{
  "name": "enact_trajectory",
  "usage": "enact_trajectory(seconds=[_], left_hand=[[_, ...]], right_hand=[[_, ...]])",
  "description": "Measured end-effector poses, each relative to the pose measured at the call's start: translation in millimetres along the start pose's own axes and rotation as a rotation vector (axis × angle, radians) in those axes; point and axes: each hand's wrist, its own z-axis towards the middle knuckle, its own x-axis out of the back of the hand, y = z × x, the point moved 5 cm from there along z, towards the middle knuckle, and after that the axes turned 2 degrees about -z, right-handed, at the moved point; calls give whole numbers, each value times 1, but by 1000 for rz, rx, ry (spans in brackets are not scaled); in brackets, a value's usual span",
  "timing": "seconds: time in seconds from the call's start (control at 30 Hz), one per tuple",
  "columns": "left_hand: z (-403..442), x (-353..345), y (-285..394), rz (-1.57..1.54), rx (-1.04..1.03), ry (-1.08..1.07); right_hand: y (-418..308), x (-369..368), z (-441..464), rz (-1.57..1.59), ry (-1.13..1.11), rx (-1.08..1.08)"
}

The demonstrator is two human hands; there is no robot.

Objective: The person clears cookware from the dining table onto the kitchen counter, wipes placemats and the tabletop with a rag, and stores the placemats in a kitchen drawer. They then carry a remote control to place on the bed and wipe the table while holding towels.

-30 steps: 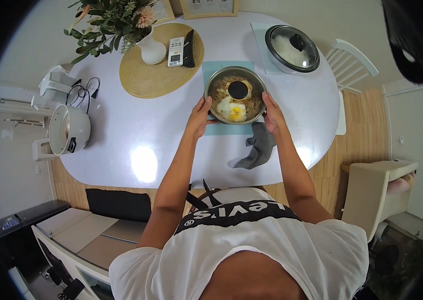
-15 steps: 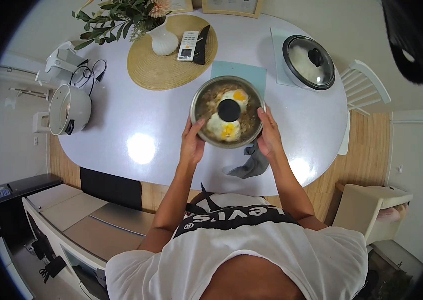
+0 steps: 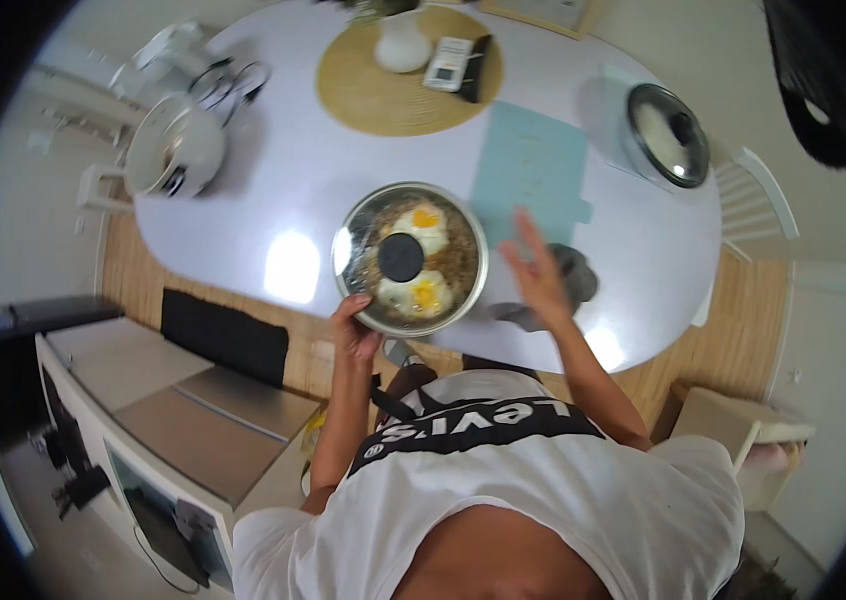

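A round bowl with a metal-rimmed glass lid [image 3: 461, 235] is near the front edge of the table. Under the glass lie two eggs on brown food, and a black knob [image 3: 401, 257] stands at the lid's middle. My left hand [image 3: 356, 330] grips the lower left rim, thumb on top; its other fingers are hidden below. To the right of the bowl, my right hand [image 3: 540, 282] is apart from it with fingers spread, holding nothing and slightly blurred. Beside and partly beneath that hand is a crumpled grey cloth [image 3: 575, 275]. Behind it lies a light blue mat [image 3: 531, 165].
A glass-lidded pot [image 3: 668, 135] stands at the back right. At the left are a white pot [image 3: 188, 150] and cables [image 3: 228, 82]. A woven placemat [image 3: 363, 100] carries a white vase [image 3: 403, 45] and a remote [image 3: 449, 65]. A white chair [image 3: 758, 200] is at the right.
My right hand has let go of the bowl and opened. My left hand has drawn the bowl to the left and nearer the table's front edge. The view has shifted, uncovering the blue mat.
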Motion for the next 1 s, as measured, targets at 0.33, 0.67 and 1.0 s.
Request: enact_trajectory(seconds=[0.33, 0.67, 1.0], left_hand=[[-105, 74, 122, -76, -173, -22], [-262, 149, 274, -341, -762, 290], [-395, 202, 389, -449, -1283, 472]], right_hand=[[102, -67, -128, -957, 409, 247], [26, -353, -18, -1030, -210, 915], [-24, -530, 34, -842, -585, 1176]])
